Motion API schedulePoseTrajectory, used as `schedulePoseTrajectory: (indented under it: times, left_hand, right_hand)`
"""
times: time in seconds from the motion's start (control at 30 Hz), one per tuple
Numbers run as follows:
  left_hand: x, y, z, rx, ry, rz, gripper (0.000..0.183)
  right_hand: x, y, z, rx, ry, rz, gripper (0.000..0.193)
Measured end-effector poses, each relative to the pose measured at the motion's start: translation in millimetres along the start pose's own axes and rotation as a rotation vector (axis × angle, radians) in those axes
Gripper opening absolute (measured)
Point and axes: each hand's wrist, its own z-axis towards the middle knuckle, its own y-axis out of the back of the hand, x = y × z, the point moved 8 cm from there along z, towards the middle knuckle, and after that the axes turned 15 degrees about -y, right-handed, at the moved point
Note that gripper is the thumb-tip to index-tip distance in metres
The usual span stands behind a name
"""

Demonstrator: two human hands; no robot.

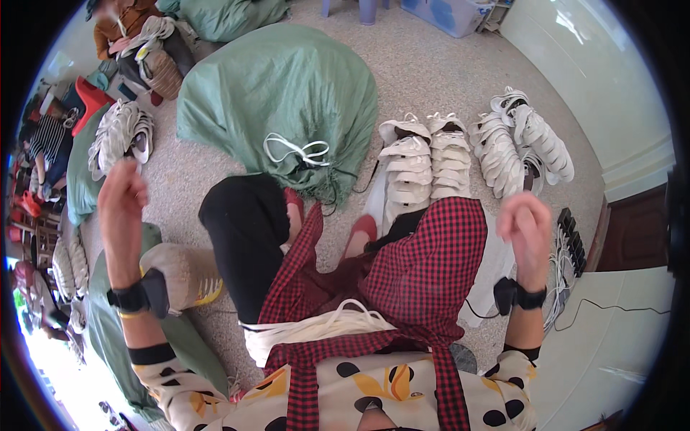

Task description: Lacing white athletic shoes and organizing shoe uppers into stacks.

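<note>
My left hand (pixel 122 205) is raised at the left with its fingers curled into a loose fist, and no object shows in it. On the other side my right hand (pixel 526 224) is held up the same way, fingers folded in, nothing visible in them. Both wrists wear black bands with small devices. A bundle of white shoelaces (pixel 316 335) lies across my lap over a red-and-black checked apron (pixel 431 269). One looped white lace (pixel 296 149) rests on the large green sack (pixel 273 79) before my knees. Neither hand touches these things.
Rows of stacked white shoes (pixel 410 172) stand ahead to the right, with more white shoes (pixel 501 154) beside them. Another shoe stack (pixel 121 133) sits at the far left. Power strips (pixel 570 241) and cables lie near the right wall. Other people sit at the left.
</note>
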Motion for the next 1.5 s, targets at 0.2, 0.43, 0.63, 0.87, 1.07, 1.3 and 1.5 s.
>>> schedulePoseTrajectory:
  times: [0.2, 0.43, 0.63, 0.87, 1.07, 1.3, 1.5]
  left_hand:
    - [21.3, -245.3, 34.2, 0.908, 0.109, 0.234, 0.020]
    - [202.5, -343.9, 41.9, 1.281, 0.390, 0.328, 0.024]
    - [331.7, -393.5, 90.0, 1.445, -0.080, 0.654, 0.029]
    - [367.3, -414.8, 71.9, 1.065, -0.043, 0.412, 0.024]
    - [313.0, -503.2, 67.6, 0.881, -0.176, 0.352, 0.027]
    - [366.3, -610.9, 56.1, 1.020, -0.528, 0.470, 0.063]
    - [406.3, -641.0, 11.7, 1.167, -0.398, 0.615, 0.092]
  right_hand:
    - [-208.8, 76.5, 63.3, -0.410, -0.427, 0.077, 0.036]
    - [-307.5, -26.2, 85.0, -0.121, -0.461, -0.044, 0.021]
    - [-331.0, -27.1, 55.8, -0.084, -0.462, -0.166, 0.017]
    - [-391.3, -33.7, 17.7, -0.241, -0.687, 0.215, 0.015]
    - [-449.5, -45.9, -16.4, -0.644, -0.988, 0.328, 0.030]
    - [-443.1, -62.7, -10.1, -0.798, -0.906, 0.287, 0.043]
    - [-443.4, -51.5, 3.3, -0.783, -0.914, 0.269, 0.049]
